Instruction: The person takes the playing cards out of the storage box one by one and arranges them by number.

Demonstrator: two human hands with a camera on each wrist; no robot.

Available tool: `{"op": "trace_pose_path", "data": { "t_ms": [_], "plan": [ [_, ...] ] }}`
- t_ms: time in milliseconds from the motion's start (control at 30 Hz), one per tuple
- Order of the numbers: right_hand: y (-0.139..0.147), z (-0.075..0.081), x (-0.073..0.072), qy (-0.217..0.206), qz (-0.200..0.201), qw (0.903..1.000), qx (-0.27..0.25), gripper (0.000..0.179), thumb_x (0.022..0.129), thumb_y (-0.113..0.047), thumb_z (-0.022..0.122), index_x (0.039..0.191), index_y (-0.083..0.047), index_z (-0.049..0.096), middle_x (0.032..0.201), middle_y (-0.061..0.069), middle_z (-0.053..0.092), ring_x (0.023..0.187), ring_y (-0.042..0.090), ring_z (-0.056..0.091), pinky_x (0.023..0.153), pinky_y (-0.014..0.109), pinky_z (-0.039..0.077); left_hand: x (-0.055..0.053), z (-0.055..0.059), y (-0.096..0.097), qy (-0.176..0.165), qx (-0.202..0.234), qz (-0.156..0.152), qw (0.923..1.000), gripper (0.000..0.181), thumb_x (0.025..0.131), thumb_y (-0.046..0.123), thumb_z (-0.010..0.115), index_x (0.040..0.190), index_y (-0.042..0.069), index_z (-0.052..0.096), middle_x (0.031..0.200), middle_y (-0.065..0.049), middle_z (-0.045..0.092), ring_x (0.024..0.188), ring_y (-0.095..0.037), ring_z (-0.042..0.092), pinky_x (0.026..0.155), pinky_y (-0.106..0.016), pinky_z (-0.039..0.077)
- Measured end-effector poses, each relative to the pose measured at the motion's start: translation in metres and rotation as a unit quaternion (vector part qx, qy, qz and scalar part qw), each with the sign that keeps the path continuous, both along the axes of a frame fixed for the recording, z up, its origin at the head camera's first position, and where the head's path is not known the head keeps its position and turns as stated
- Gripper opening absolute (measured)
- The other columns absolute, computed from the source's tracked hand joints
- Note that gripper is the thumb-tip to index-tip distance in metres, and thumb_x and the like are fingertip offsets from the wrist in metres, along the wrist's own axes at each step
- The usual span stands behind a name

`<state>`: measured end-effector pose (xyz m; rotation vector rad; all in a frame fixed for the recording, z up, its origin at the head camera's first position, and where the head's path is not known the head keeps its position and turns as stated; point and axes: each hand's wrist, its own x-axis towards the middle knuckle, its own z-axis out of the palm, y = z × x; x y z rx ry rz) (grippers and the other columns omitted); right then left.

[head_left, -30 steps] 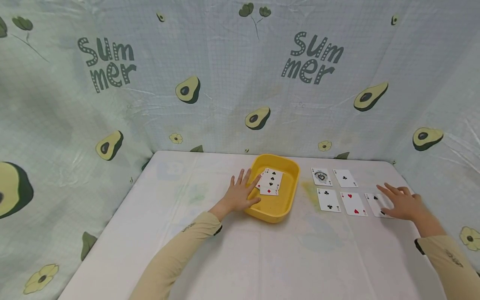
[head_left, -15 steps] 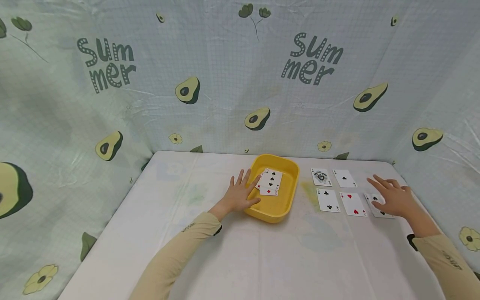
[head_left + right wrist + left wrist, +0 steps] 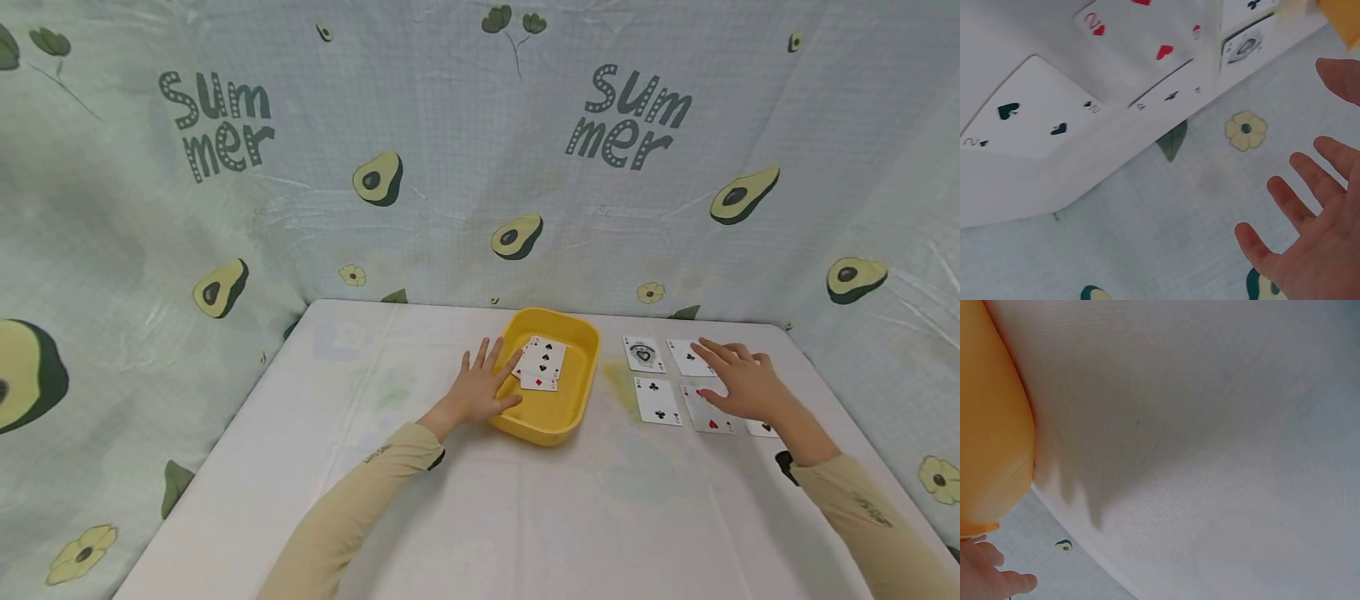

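My left hand, fingers spread, lies at the left rim of a yellow plastic tray; overlapping playing cards are inside. In the left wrist view, the tray's outer wall shows beside part of the hand. My right hand hovers over the cards on the right, with spread fingers and nothing held. Partly beneath it are the two of hearts, the ace of clubs and the two of spades. In the right wrist view, the two of spades shows fully.
Left of those cards lie the two of clubs and the ace of spades, face up on the white-covered table. A cloth backdrop printed with avocados and lettering rises behind the table and along its sides.
My right hand has moved left, from over the two of spades to over the two of hearts and ace of clubs. The left hand and tray stay put.
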<state>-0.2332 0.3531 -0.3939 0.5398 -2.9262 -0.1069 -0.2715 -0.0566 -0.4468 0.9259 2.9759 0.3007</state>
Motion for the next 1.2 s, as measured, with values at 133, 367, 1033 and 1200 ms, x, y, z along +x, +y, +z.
{"op": "trace_pose_path", "data": {
  "t_ms": [133,367,1033,1200],
  "plan": [
    [-0.018,0.004,-0.005,-0.001,0.023,0.9997,-0.009,0.068,0.075,-0.024,0.065,0.132,-0.002,0.037,0.134,0.019,0.039,0.113,0.038,0.038,0.083,0.062,0.03,0.0,0.0,0.0,-0.002,-0.002,0.0,1.0,0.072,0.088,0.054,0.039,0.145,0.022,0.01,0.151,-0.015,-0.002,0.138,-0.036,-0.004,0.104,-0.061,0.01],
    [-0.051,0.006,-0.01,0.014,0.07,0.997,-0.028,0.066,0.076,-0.023,0.066,0.132,-0.002,0.038,0.132,0.017,0.043,0.113,0.036,0.039,0.082,0.059,0.032,0.0,-0.001,0.001,-0.002,-0.003,0.001,1.0,0.072,0.088,0.054,0.039,0.145,0.022,0.009,0.151,-0.016,-0.002,0.138,-0.037,-0.004,0.104,-0.062,0.01],
    [-0.118,-0.005,-0.025,-0.025,0.107,0.993,-0.042,0.064,0.083,-0.03,0.061,0.134,-0.002,0.037,0.133,0.014,0.045,0.117,0.032,0.04,0.088,0.055,0.033,0.002,0.001,0.001,-0.007,-0.006,0.004,1.0,0.071,0.088,0.053,0.04,0.145,0.023,0.009,0.151,-0.016,-0.003,0.138,-0.037,-0.004,0.104,-0.061,0.01],
    [-0.131,-0.008,-0.031,-0.021,0.104,0.993,-0.052,0.063,0.082,-0.031,0.061,0.133,-0.002,0.038,0.132,0.015,0.046,0.116,0.032,0.041,0.088,0.056,0.033,0.002,0.001,0.001,-0.003,-0.006,0.001,1.0,0.071,0.088,0.053,0.04,0.145,0.022,0.01,0.15,-0.017,-0.001,0.137,-0.038,-0.002,0.103,-0.062,0.012]
  ]
}}
